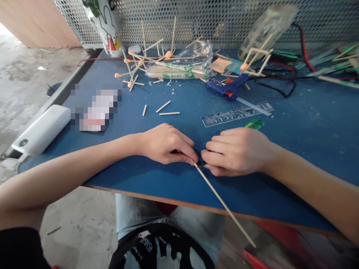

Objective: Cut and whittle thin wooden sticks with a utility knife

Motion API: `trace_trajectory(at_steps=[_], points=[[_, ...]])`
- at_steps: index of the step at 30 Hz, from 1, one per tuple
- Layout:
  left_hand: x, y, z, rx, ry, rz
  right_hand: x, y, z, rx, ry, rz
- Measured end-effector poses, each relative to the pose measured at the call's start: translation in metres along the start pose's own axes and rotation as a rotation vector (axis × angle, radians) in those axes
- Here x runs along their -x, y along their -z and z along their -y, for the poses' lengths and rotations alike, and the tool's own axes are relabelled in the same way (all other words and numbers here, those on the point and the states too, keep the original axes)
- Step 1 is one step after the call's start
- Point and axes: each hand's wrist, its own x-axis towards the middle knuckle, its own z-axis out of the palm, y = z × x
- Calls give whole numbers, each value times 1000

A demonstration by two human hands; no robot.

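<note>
My left hand point(171, 145) pinches one end of a thin wooden stick point(224, 204) between thumb and forefinger. The stick slants down to the right, past the table's front edge. Close beside it, my right hand point(238, 151) is closed around a small dark blade point(201, 164), mostly hidden by the fingers. The blade's tip meets the stick near the left fingertips; whether it cuts into the wood I cannot tell. Beyond my hands lie short cut stick pieces point(169, 113) on the blue tabletop point(126, 164).
Behind stand stick frames with orange balls point(168, 55) and a packet of sticks point(179, 70). A blue glue gun point(227, 89), its cable and a clear ruler point(235, 114) are to the right. Left are a white power bank point(42, 129), a blurred-out item point(98, 112) and a rabbit-print cup point(105, 28).
</note>
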Motion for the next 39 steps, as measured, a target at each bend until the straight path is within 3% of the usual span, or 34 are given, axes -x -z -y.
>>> trace_trajectory(at_steps=[21,39], points=[[-1,0,1,19,-26,-12,6,-1,-13,-55,-15,-1],[-2,0,-1,45,27,9,4,-1,-8,-90,-33,18]])
